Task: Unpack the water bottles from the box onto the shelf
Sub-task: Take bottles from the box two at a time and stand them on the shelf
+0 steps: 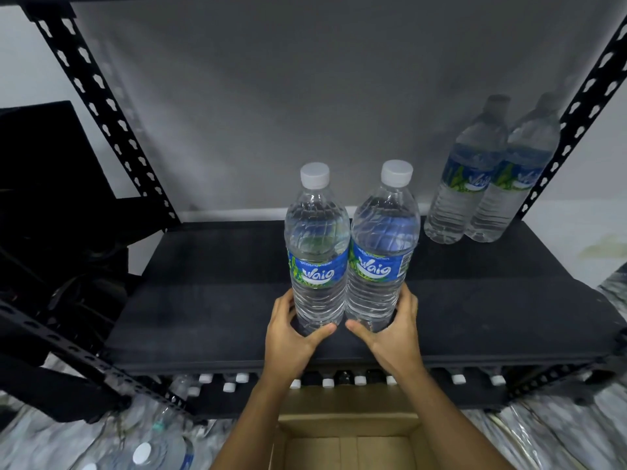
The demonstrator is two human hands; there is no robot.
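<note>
Closest to us is the box [349,446], open at the top. The part of its inside that we can see shows only brown card and no bottles. So we think the box is empty or close to it, but its near end is out of the picture.

Just past the box, our left hand [291,337] and our right hand [393,334] reach over the front edge of the shelf [203,300]. Each hand is curled round the bottom of one bottle, fingers round the outer side and thumb across the front. The two thumbs nearly meet. Our left hand holds the left bottle [317,266] and our right hand holds the right bottle [381,262]. Both bottles are upright, full, with white caps, and they touch side by side. They are near the middle of the front edge. They look to be standing on the shelf, but our hands hide their bottoms, so we cannot be sure.

Farther away, in the back right corner of the shelf, the back pair [475,184] stands close together. That makes four bottles on the shelf. What is left, we think, is to let go of this pair and check the box.
</note>
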